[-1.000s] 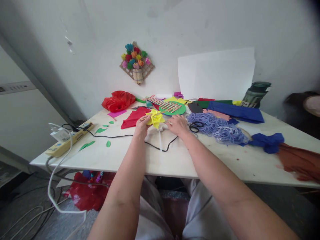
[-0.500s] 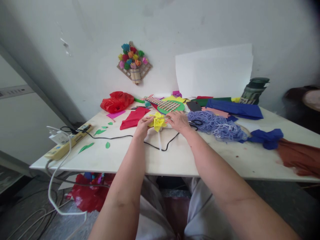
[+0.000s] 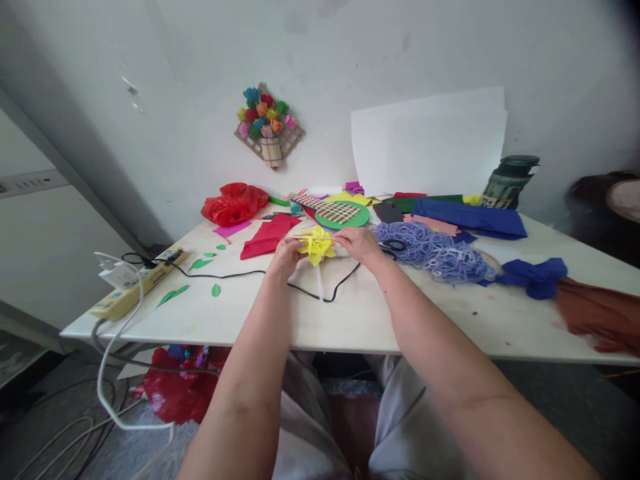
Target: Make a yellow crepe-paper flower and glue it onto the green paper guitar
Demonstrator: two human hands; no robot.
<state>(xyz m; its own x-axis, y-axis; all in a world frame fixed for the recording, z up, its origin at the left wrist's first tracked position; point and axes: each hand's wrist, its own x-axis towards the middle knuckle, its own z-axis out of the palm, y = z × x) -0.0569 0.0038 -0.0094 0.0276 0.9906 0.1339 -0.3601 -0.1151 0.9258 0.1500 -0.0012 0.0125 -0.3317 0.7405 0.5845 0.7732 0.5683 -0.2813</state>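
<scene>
Pinched between the fingertips of the left hand point(image 3: 287, 257) and right hand point(image 3: 359, 244), one yellow crepe-paper flower point(image 3: 319, 247) is held just above the middle of the white tabletop point(image 3: 350, 328). At least five green paper leaf cut-outs point(image 3: 215, 291) lie to the left; one pair of black-handled scissors point(image 3: 396, 245) rests by the tangled lavender yarn point(image 3: 435, 257) to the right. Lettering on the single dark green bottle point(image 3: 507, 183), far right, is too small to read. Both bare forearms stretch forward, converging, fingers turned inward.
</scene>
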